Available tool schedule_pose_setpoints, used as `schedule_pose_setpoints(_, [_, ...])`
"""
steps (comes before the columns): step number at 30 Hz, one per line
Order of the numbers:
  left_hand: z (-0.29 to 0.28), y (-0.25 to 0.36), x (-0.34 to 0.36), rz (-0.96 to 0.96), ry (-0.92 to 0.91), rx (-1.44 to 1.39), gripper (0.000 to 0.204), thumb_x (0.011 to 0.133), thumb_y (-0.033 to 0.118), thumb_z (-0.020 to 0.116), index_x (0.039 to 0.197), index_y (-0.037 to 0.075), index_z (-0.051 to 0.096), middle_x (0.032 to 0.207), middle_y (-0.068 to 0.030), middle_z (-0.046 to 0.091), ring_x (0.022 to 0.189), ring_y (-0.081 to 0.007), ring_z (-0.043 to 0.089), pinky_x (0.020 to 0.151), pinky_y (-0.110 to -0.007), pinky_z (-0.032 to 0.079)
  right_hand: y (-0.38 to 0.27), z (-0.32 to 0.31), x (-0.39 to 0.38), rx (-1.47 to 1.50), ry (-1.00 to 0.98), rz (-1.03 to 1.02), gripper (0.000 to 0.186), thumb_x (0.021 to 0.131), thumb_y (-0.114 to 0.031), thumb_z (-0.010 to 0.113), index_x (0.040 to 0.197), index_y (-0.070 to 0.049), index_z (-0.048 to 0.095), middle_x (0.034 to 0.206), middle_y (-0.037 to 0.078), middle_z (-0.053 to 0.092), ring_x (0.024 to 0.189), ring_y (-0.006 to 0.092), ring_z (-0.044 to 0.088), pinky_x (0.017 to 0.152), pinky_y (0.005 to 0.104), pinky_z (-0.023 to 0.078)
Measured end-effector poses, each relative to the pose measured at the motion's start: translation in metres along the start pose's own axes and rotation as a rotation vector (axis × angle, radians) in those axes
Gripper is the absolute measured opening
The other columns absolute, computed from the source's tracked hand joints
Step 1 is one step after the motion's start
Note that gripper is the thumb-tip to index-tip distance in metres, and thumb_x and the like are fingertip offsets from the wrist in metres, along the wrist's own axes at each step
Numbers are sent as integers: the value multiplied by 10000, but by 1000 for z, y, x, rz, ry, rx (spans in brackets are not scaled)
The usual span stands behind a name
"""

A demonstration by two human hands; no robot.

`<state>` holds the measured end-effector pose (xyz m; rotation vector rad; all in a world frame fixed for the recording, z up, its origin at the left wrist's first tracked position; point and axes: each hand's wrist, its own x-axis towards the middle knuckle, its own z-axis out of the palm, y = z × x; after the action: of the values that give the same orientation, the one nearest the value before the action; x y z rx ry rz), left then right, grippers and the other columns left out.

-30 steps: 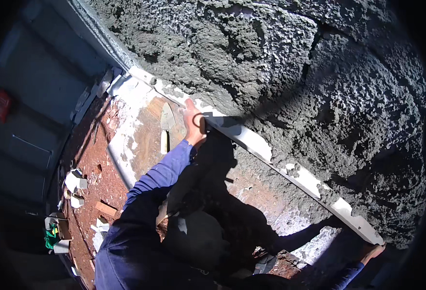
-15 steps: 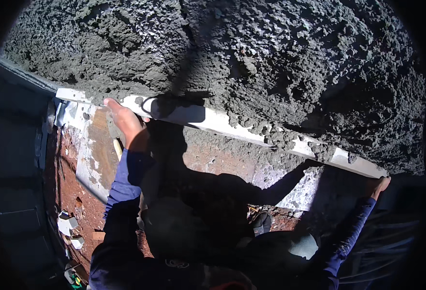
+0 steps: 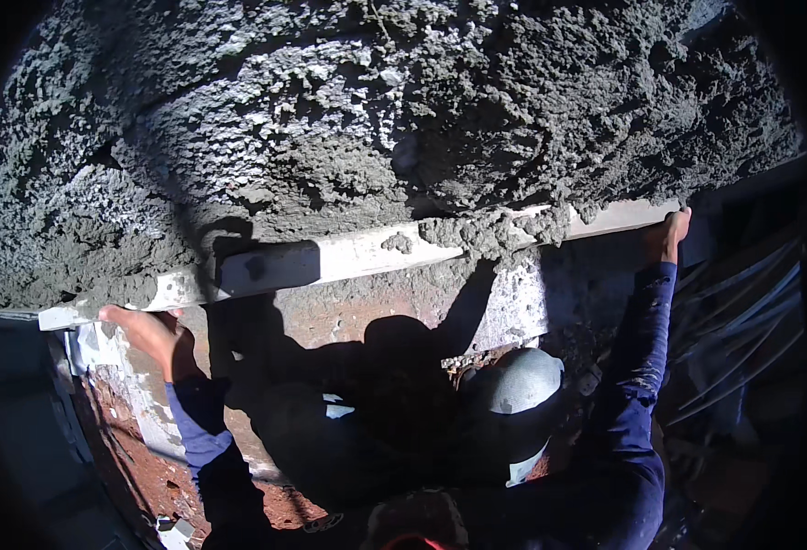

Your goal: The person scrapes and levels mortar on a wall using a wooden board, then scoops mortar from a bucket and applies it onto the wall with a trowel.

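Holding a long white board (image 3: pixel 367 258) near its two ends, we have it slanting across the frame, lower at left and higher at right, along the lower border of the rough grey mortar (image 3: pixel 330 119). Our left hand (image 3: pixel 154 335) meets the board's lower edge, a short stretch of it reaching past this grip toward the left; the grip is closed on it, though some fingers are hidden and we cannot tell how tightly. Our right hand (image 3: pixel 672 234) curls round the right end, its grip closed too. Most of the board lies between both grips, with mortar clumps (image 3: pixel 490 234) clinging right of centre.
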<state>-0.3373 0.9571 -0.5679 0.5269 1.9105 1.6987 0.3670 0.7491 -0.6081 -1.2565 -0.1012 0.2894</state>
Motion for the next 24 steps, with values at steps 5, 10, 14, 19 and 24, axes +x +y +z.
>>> schedule_pose_setpoints(5, [-41, 49, 82, -9, 220, -4, 806, 917, 661, 177, 1281, -19, 412, 1026, -153, 557, 655, -239, 571, 415, -320, 404, 32, 84, -107, 122, 192, 133, 463, 952, -413, 375, 1093, -15, 567, 1041, 87, 607, 930, 267, 601, 812, 383, 483])
schedule_pose_setpoints(10, [-33, 59, 40, 83, 88, -105, 728, 934, 618, 225, 1302, 14, 398, 1151, -120, 537, 795, -237, 589, 472, -299, 436, -4, 76, -77, 133, 134, 97, 447, 963, -385, 338, 1112, -24, 556, 1056, 114, 614, 928, 286, 618, 843, 434, 504])
schedule_pose_setpoints(14, [9, 51, -11, -89, 3, 110, 796, 919, 621, 274, 1368, -36, 304, 1328, -159, 411, 1052, -290, 497, 676, -397, 493, -43, -5, 28, -1, 181, 36, 453, 956, -397, 363, 1051, 1, 557, 955, 99, 621, 844, 275, 597, 808, 401, 489])
schedule_pose_setpoints(19, [-34, 109, 73, 0, 189, -133, 838, 916, 627, 266, 1389, -66, 264, 1399, -181, 383, 1203, -348, 458, 972, -416, 446, -15, 121, -116, -309, 544, 135, 605, 933, -478, 399, 1063, 83, 584, 998, 128, 624, 917, 239, 542, 860, 358, 401])
schedule_pose_setpoints(24, [5, 127, -26, -37, 240, -143, 782, 950, 541, 291, 1357, -126, 291, 1385, -270, 377, 1219, -369, 443, 1025, -420, 386, -36, 78, -50, -347, 599, 252, 744, 914, -569, 329, 1177, 89, 557, 1139, 213, 607, 1088, 308, 545, 944, 373, 369])
